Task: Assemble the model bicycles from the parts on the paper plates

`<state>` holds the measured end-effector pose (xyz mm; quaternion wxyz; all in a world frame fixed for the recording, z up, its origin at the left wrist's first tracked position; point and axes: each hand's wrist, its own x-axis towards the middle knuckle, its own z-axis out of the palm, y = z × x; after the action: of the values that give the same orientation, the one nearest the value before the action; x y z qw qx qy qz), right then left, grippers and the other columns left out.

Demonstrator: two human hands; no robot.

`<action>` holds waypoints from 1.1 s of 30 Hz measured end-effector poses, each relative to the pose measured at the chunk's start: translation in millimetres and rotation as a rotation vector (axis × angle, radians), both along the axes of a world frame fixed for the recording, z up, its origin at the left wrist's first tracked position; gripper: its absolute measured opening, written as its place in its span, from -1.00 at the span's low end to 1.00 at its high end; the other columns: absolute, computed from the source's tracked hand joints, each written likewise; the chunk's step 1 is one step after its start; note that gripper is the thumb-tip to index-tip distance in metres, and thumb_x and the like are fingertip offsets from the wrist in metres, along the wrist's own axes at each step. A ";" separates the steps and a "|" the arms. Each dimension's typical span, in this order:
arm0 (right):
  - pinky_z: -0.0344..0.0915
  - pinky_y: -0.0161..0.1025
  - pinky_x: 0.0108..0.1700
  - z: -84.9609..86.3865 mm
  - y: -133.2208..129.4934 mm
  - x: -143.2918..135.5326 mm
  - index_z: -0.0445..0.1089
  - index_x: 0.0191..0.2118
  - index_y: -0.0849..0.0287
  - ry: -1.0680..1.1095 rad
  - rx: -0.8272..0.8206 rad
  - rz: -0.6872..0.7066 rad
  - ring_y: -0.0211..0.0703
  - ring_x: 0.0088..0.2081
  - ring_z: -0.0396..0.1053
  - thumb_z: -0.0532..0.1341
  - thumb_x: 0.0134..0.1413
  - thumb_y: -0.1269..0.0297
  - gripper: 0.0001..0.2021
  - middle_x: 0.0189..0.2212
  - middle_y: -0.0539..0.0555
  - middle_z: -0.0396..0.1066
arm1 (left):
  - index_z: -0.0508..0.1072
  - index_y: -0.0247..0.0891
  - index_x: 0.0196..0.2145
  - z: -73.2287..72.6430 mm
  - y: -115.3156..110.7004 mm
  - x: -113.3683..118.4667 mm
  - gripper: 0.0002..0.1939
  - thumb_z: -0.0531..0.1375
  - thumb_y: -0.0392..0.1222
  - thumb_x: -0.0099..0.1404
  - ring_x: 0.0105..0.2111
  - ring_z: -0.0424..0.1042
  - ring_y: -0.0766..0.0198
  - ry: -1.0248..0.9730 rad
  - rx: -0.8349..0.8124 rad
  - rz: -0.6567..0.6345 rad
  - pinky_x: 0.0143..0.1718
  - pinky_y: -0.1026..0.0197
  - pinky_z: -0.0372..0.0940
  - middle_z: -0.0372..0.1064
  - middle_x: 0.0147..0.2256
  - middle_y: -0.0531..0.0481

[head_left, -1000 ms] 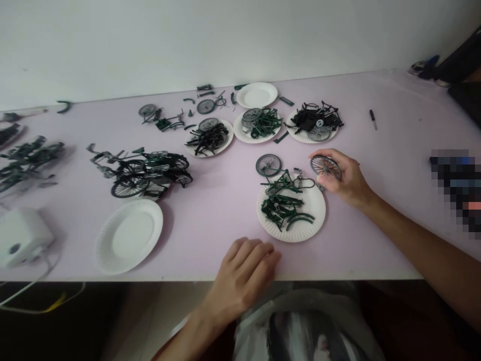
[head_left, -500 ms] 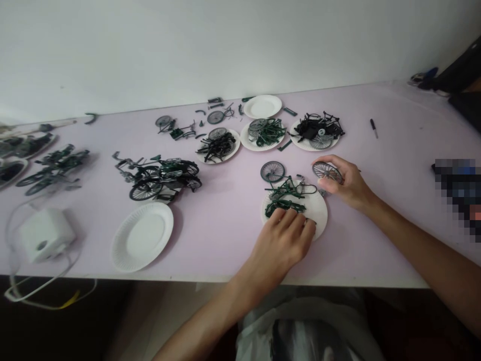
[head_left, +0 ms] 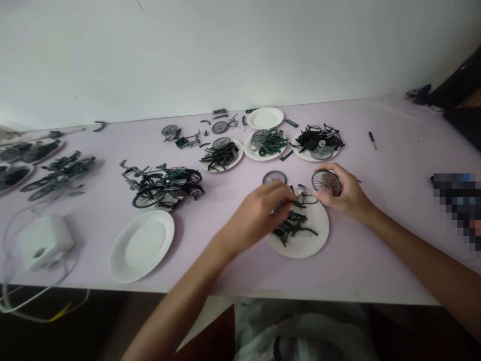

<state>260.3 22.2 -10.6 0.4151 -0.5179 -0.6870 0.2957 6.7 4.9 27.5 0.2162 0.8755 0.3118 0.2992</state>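
Right hand [head_left: 343, 193]: thumb and fingers pinching a spoked wheel [head_left: 325, 183] by its rim, spokes facing the camera. Wheel is up off the table, beside the far right edge of the near plate.
Left hand [head_left: 263, 213]: palm down, fingers curled and bunched over the far left part of the near plate, fingertips at the green frame parts. Can't tell if they grip anything; the hand covers the spot.
Near plate [head_left: 311, 245]: white paper, between the hands and partly under the left one. Carries green frame parts [head_left: 291, 225] and a curved green strip [head_left: 308, 230].
Second wheel [head_left: 274, 177]: just beyond the left hand, partly hidden by it.
Wire loop [head_left: 307, 199]: dark, between left fingertips and held wheel.
Far plates: three in a row beyond both hands: black parts [head_left: 221, 155] on the left one, green parts with a wheel [head_left: 269, 143] in the middle, black frame parts [head_left: 319, 138] on the right. Back plate [head_left: 265, 118] sits behind the middle one.
Bikes: assembled group [head_left: 165, 185] left of the left hand; another group [head_left: 60, 173] farther left, blurry.
Left plate [head_left: 143, 245]: white paper, left of the left forearm, nearer than the assembled group.
White box [head_left: 48, 243]: far left of the left hand, cable attached.
Screwdriver [head_left: 372, 140]: beyond and right of the right hand, on the pinkish table [head_left: 225, 271].
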 end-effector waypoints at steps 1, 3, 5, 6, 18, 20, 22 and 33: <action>0.40 -0.21 -0.33 -0.5 1.9 -0.7 0.40 -0.04 0.12 -0.034 0.023 0.008 -0.11 -0.35 0.41 0.42 -0.04 0.09 -0.55 -0.29 0.04 0.46 | 0.48 -0.31 -0.13 0.3 15.1 -2.6 -0.90 0.18 -0.37 0.45 -0.21 0.48 0.29 -0.069 -0.097 0.014 -0.19 0.25 0.37 0.48 -0.17 -0.06; 0.40 -0.21 -0.35 -1.6 7.4 -2.8 0.40 -0.02 0.12 -0.100 0.070 0.020 -0.13 -0.39 0.41 0.41 -0.03 0.10 -0.55 -0.32 0.03 0.48 | 0.49 -0.31 -0.18 -1.7 44.1 -5.1 -0.94 0.21 -0.29 0.42 -0.28 0.48 0.31 -0.200 -0.234 0.078 -0.23 0.27 0.38 0.49 -0.25 -0.04; 0.41 -0.21 -0.34 -3.0 14.8 -6.1 0.40 0.01 0.12 -0.148 0.114 0.019 -0.13 -0.40 0.41 0.42 -0.05 0.11 -0.52 -0.30 0.03 0.50 | 0.48 -0.32 -0.23 -6.9 66.3 -4.4 -0.88 0.28 -0.20 0.35 -0.29 0.49 0.30 -0.281 -0.336 0.110 -0.25 0.27 0.40 0.50 -0.26 -0.04; 0.42 -0.19 -0.33 -3.7 18.9 -8.1 0.40 0.02 0.12 -0.164 0.136 0.018 -0.12 -0.39 0.42 0.43 -0.06 0.11 -0.49 -0.26 0.05 0.52 | 0.48 -0.32 -0.25 -10.4 73.5 -3.5 -0.86 0.30 -0.18 0.33 -0.30 0.49 0.30 -0.315 -0.352 0.127 -0.25 0.27 0.40 0.50 -0.27 -0.04; 0.50 -0.19 -0.35 -14.7 30.1 -14.8 0.32 0.20 0.07 -0.401 0.584 0.046 -0.13 -0.39 0.54 0.41 0.08 0.12 -0.42 -0.03 0.12 0.57 | 0.50 -0.33 -0.27 -36.9 59.9 7.6 -0.76 0.38 -0.10 0.25 -0.43 0.40 0.39 -0.629 -0.626 0.177 -0.37 0.31 0.33 0.46 -0.37 0.00; 0.50 -0.21 -0.36 -13.7 28.9 -15.1 0.29 0.23 0.06 -0.433 0.629 0.075 -0.17 -0.43 0.53 0.39 0.13 0.14 -0.42 -0.01 0.11 0.58 | 0.49 -0.33 -0.28 -35.1 56.7 10.8 -0.71 0.40 -0.06 0.23 -0.44 0.40 0.39 -0.660 -0.696 0.164 -0.37 0.31 0.33 0.45 -0.40 0.01; 0.49 -0.23 -0.39 -11.7 28.0 -15.8 0.27 0.25 0.07 -0.438 0.663 0.113 -0.22 -0.49 0.50 0.38 0.17 0.17 -0.43 -0.04 0.09 0.60 | 0.49 -0.33 -0.29 -34.1 53.2 13.8 -0.69 0.42 -0.04 0.22 -0.44 0.40 0.40 -0.679 -0.741 0.145 -0.36 0.31 0.33 0.46 -0.39 0.01; 0.52 -0.28 -0.34 -4.6 21.0 -18.5 0.27 0.24 0.12 -0.435 0.716 0.198 -0.24 -0.48 0.53 0.39 0.19 0.17 -0.44 -0.09 0.07 0.63 | 0.51 -0.34 -0.32 -33.9 43.7 19.9 -0.61 0.50 0.02 0.15 -0.40 0.44 0.38 -0.774 -0.814 0.102 -0.30 0.28 0.37 0.50 -0.37 0.00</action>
<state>241.8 43.2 -15.2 0.3837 -0.3231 -0.8642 -0.0388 26.6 48.6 -6.4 0.6204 0.5316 0.3422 0.4641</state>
